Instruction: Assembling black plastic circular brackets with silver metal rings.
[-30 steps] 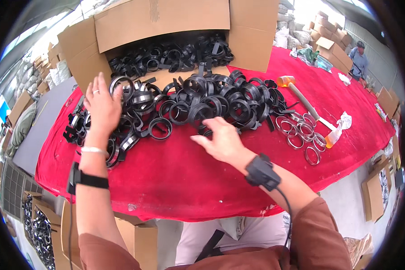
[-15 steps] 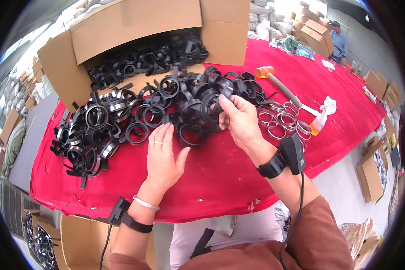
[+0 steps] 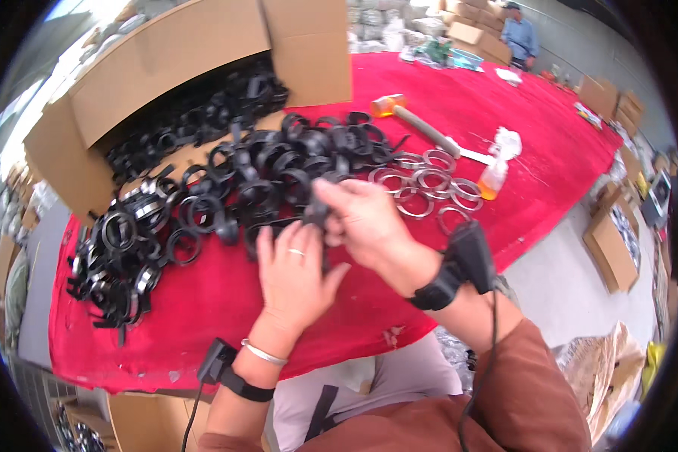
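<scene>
My right hand (image 3: pixel 371 226) is closed, thumb and fingers pinching a black ring (image 3: pixel 318 213) that is smeared by motion. Beside it my left hand (image 3: pixel 297 275) has its fingers stretched out and its thumb apart, with the fingertips against black rings at the near edge of the heap. The heap of black rings with strap-like tabs (image 3: pixel 260 192) spreads over the red cloth in front of both hands. To the left, several black rings have shiny metal bands (image 3: pixel 119 230) in them. Loose silvery metal rings (image 3: pixel 433 181) lie to the right of my right hand.
A tipped cardboard box (image 3: pixel 166 64) full of black rings opens toward me. On the red-covered table (image 3: pixel 550 158) lie a mallet with an orange head (image 3: pixel 422 129) and a small bottle of amber liquid (image 3: pixel 493 179). A person in blue (image 3: pixel 520 38) stands beyond the far end.
My view has swung right, so the table things sit further left. My right hand has drawn the black ring nearer, close to my left hand's fingers.
</scene>
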A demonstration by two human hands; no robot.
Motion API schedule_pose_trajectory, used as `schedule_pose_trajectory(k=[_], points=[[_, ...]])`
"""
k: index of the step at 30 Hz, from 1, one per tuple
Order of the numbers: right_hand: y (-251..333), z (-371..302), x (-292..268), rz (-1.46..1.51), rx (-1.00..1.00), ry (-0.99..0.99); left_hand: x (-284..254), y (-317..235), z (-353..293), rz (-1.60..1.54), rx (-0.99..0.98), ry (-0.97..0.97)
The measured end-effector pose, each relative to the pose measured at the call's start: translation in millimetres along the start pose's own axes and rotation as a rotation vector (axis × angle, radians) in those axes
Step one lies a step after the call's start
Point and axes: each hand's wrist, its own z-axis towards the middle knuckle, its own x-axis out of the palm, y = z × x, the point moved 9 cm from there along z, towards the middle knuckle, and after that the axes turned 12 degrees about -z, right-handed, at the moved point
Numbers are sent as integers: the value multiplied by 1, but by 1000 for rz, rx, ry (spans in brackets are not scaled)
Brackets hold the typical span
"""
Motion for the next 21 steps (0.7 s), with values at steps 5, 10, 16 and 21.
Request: schedule_pose_trajectory(k=[5,10,16,21], points=[[-2,-11,7,-304,-131,-108,5,84,5,11,-232,109],[-10,-15,-24,-303,-258,-263,-23,62,25,485,-186,192],[-25,-43,-4,-145,-233,-39,33,15,-13,-325,-168,165],[34,-78,-73,-1167,-641,-406,25,31,-22,-586,-328,39]])
